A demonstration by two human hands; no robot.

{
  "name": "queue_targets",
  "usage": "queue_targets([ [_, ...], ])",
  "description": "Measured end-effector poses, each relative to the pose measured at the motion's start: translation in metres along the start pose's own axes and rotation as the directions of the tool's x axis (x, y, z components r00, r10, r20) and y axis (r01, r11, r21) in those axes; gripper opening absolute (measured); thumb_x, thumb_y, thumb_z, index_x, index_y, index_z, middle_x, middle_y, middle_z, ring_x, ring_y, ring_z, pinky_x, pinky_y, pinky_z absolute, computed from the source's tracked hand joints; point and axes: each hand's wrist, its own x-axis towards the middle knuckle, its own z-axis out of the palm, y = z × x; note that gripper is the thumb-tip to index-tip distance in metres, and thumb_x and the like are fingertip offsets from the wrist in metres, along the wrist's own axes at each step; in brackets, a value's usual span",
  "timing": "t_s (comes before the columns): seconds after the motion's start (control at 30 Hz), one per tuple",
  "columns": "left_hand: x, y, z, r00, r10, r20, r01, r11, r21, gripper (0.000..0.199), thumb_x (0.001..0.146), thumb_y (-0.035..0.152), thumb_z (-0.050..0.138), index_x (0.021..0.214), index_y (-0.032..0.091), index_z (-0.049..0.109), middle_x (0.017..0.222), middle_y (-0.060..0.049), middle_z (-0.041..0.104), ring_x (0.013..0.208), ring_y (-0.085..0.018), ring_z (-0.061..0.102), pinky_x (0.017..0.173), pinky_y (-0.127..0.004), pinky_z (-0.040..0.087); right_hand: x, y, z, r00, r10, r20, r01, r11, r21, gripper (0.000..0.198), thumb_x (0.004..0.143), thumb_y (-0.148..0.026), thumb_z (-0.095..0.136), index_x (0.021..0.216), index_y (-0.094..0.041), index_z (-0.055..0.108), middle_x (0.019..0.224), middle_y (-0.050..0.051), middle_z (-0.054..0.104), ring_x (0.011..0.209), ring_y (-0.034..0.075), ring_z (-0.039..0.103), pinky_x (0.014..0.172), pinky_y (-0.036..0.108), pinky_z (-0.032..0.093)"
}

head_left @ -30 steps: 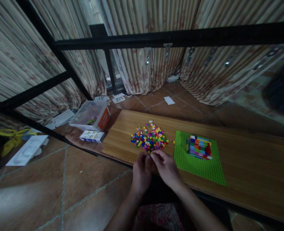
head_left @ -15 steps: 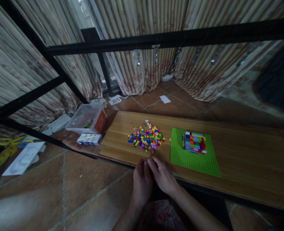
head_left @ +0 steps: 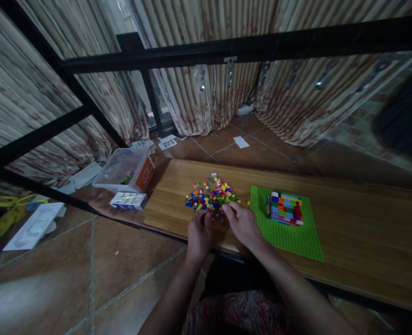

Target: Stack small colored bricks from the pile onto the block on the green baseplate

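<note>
Small building bricks [head_left: 215, 194] in many colours lie in a loose pile on the wooden board. My left hand [head_left: 200, 232] is at the pile's near left edge, its fingers curled and pressed together. At the pile's near right side my right hand [head_left: 242, 222] reaches in with thumb and forefinger pinched. Anything between the fingers of either hand is too small or hidden to make out. To the right, a green baseplate [head_left: 286, 244] bears a low, multicoloured block of joined bricks [head_left: 285, 208].
A clear plastic box [head_left: 118, 170] with an orange label stands left of the wooden board [head_left: 359, 223], a small carton [head_left: 128, 200] in front of it. Black metal bars [head_left: 192, 55] cross ahead of striped curtains [head_left: 195, 102]. Papers [head_left: 241, 142] lie on the tiled floor.
Both hands have moved forward from the board's near edge to the brick pile. They were together and are now apart, the right one further to the right.
</note>
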Motion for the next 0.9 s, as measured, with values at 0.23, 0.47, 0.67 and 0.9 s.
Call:
queue_targets([
  [0.23, 0.028, -0.015, 0.003, 0.998, 0.068, 0.010, -0.068, 0.968, 0.243, 0.017, 0.088, 0.027, 0.049, 0.087, 0.018, 0.063, 0.081, -0.004, 0.068, 0.072, -0.015, 0.063, 0.068, -0.025, 0.045, 0.045, 0.016, -0.001, 0.997, -0.051, 0.061, 0.072, 0.913, -0.403, 0.022, 0.090, -0.035, 0.050, 0.084, -0.022, 0.067, 0.083, 0.005, 0.070, 0.073, 0.018, 0.064, 0.064, 0.026, 0.038],
  [0.47, 0.031, -0.024, 0.006, 0.997, 0.072, -0.002, -0.070, 0.969, 0.239, 0.015, 0.082, 0.025, 0.058, 0.095, 0.018, 0.062, 0.085, -0.004, 0.067, 0.080, -0.016, 0.064, 0.071, -0.027, 0.048, 0.066, 0.004, 0.015, 0.990, -0.101, 0.103, 0.133, 0.919, -0.370, 0.020, 0.091, -0.027, 0.049, 0.095, -0.021, 0.067, 0.099, 0.006, 0.068, 0.089, 0.018, 0.063, 0.077, 0.026, 0.042],
  [0.67, 0.029, -0.029, 0.000, 0.994, 0.110, 0.023, -0.112, 0.968, 0.223, 0.015, 0.083, 0.024, 0.056, 0.096, 0.018, 0.061, 0.086, -0.005, 0.068, 0.078, -0.016, 0.064, 0.071, -0.026, 0.050, 0.082, -0.009, 0.035, 0.988, -0.030, 0.152, 0.099, 0.876, -0.471, 0.022, 0.091, -0.032, 0.049, 0.094, -0.021, 0.068, 0.100, 0.009, 0.068, 0.088, 0.021, 0.064, 0.074, 0.029, 0.045],
  [0.9, 0.025, -0.037, -0.003, 0.986, 0.167, 0.017, -0.167, 0.966, 0.198, 0.019, 0.085, 0.031, 0.055, 0.098, 0.019, 0.062, 0.090, -0.005, 0.069, 0.082, -0.017, 0.066, 0.075, -0.028, 0.051, 0.081, -0.021, 0.032, 0.990, 0.003, 0.141, 0.057, 0.904, -0.424, 0.020, 0.092, -0.023, 0.045, 0.094, -0.018, 0.065, 0.103, 0.010, 0.067, 0.089, 0.019, 0.064, 0.073, 0.027, 0.045],
])
